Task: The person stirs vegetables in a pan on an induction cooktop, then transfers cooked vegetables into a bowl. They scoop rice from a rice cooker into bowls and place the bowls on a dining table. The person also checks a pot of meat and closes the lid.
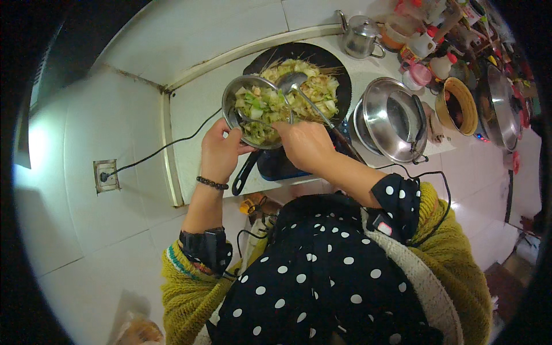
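Note:
My left hand (222, 146) grips the rim of a metal bowl (231, 95), thumb over the edge. The bowl is tilted and holds chopped green and pale cabbage (256, 109). Fingers closed, my right hand (305, 145) holds the thin handle of a metal spoon (253, 120) whose head dips into the bowl. Behind and beside the bowl is a black frying pan (339, 72) with more cooked cabbage (316, 89). A long-handled ladle (293, 81) rests across the pan, its dark handle passing beyond my right hand.
Right of the pan stand a metal pot with an upturned lid (379, 115) and a yellow-rimmed bowl (471, 95). A metal kettle (361, 37) and several jars sit at the back. A black cord (167, 146) runs to a wall socket (107, 176) on the left.

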Tool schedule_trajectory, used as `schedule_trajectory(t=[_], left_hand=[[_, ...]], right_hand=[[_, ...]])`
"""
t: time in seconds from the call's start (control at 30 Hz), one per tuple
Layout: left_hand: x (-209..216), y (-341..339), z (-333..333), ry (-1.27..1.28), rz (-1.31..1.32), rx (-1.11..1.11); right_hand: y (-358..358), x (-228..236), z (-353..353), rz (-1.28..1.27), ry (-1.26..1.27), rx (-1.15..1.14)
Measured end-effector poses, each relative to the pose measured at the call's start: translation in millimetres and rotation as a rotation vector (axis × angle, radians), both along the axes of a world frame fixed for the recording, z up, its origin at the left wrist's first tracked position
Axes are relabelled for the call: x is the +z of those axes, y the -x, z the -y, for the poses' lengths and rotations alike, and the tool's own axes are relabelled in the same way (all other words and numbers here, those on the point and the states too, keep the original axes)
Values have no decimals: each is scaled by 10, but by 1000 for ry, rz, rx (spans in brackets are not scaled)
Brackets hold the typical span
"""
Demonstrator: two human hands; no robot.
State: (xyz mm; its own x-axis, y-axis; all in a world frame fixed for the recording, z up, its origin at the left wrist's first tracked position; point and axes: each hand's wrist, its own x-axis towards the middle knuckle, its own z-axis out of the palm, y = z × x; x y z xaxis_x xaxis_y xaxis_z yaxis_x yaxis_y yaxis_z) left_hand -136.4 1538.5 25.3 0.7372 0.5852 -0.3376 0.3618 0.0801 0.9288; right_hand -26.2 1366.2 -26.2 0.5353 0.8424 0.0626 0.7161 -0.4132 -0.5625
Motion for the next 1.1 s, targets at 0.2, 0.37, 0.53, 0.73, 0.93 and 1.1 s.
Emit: schedule_trajectory(t=[0.2, 0.37, 0.53, 0.73, 0.93, 1.1], left_hand=[[-83, -164, -7, -324, 9, -70], [-156, -240, -42, -735, -92, -106], [-202, -282, -79, -1192, -72, -201], [-208, -328, -1, -1335, 33, -153], [-99, -365, -51, -1290, 28, -120], [-29, -363, -1, -1280, 69, -130]], right_hand=[[-149, -32, -5, -9, 8, -74], [-207, -21, 86, -81, 5, -136], [-220, -25, 159, -82, -92, -224], [-250, 38, 317, -155, -161, -306], [-233, 92, 294, -244, -199, -320], [-194, 124, 29, -214, -223, -218]])
